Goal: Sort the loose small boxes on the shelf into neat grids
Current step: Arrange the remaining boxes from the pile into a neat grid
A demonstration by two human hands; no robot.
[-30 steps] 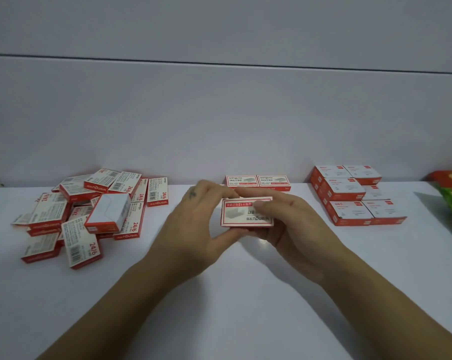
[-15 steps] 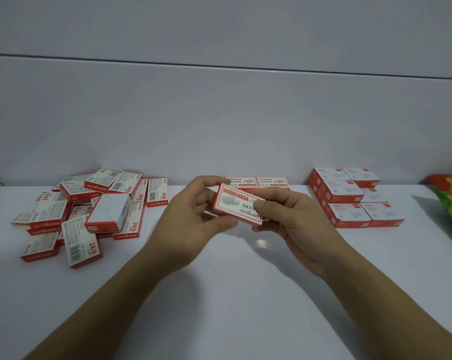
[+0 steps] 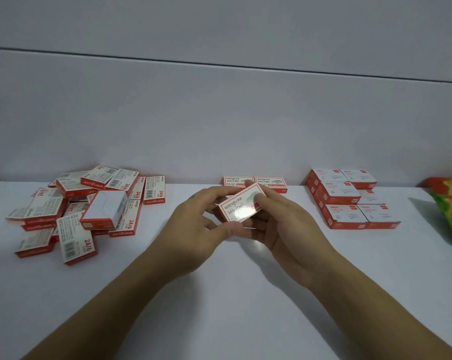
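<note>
A small white box (image 3: 241, 206) with red edges and "wengu 24/6" print, tilted and glossy, is gripped above the shelf (image 3: 232, 294) by curled fingers of the left hand (image 3: 193, 229) and right hand (image 3: 284, 224), just before two matching boxes (image 3: 254, 181)

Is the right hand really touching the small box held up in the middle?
Touching. The head view shows the right hand with its thumb pressed on the printed face of the box, fingers beneath.

The box (image 3: 241, 207) has been spun between the left hand (image 3: 193, 226) and right hand (image 3: 291, 224); its print, upside down before, now reads upright.
</note>
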